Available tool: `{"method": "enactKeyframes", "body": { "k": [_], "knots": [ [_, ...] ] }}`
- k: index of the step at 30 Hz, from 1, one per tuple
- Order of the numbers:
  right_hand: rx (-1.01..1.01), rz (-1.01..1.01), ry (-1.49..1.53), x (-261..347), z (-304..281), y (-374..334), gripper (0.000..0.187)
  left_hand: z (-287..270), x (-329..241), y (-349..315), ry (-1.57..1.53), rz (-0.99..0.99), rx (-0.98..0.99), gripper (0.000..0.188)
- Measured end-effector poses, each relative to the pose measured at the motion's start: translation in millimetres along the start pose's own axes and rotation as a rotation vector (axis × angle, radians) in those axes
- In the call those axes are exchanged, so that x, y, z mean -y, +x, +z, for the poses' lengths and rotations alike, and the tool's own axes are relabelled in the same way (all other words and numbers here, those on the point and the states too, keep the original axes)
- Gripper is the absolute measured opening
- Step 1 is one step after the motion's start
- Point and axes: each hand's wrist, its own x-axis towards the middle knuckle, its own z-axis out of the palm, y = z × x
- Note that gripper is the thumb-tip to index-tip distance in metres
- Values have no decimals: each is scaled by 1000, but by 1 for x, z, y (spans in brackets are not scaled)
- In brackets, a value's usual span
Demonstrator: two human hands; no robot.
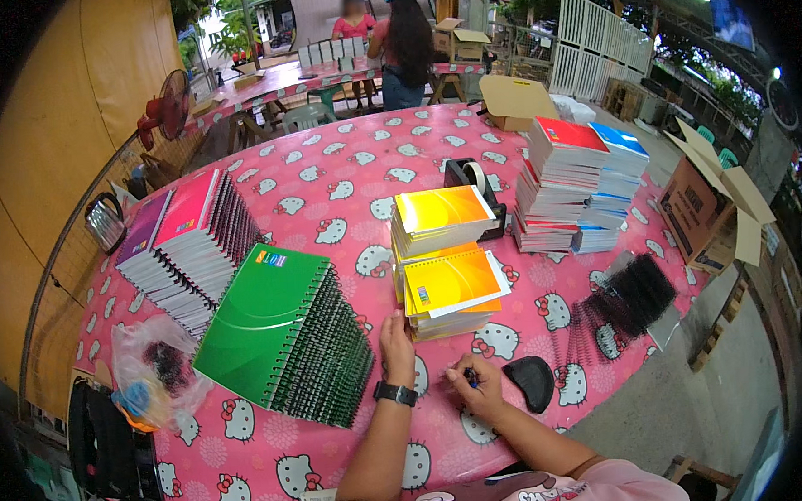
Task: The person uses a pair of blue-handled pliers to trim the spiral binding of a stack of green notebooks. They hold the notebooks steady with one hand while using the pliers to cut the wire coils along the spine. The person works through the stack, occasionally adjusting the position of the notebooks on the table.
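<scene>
Two yellow notebook stacks [453,282] — one green notebook stack [273,325] — one kettle [106,222], one wristwatch [396,394].

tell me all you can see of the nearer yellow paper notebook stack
The nearer yellow paper notebook stack has a glossy-looking top cover with orange curves and small holes along its far edge, no wire visible. White page edges show; the upper part sits slightly askew. It lies on the pink patterned tablecloth, before the farther yellow stack. The left hand apparently touches its near left corner.
</scene>
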Motion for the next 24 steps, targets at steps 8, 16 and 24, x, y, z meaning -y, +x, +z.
{"method": "enactKeyframes", "body": {
  "k": [8, 16, 24],
  "knots": [
    [-40, -8, 100, -8, 0, 4, 18, 7, -9, -4, -47, -29, 5, 24],
    [-76, -33, 178, -2, -5, 1, 18, 1, 0, -2, -33, 2, -8, 21],
    [7, -90, -37, 4, 1, 3, 19, -3, 2, 0, 36, 2, 28, 21]
  ]
}}
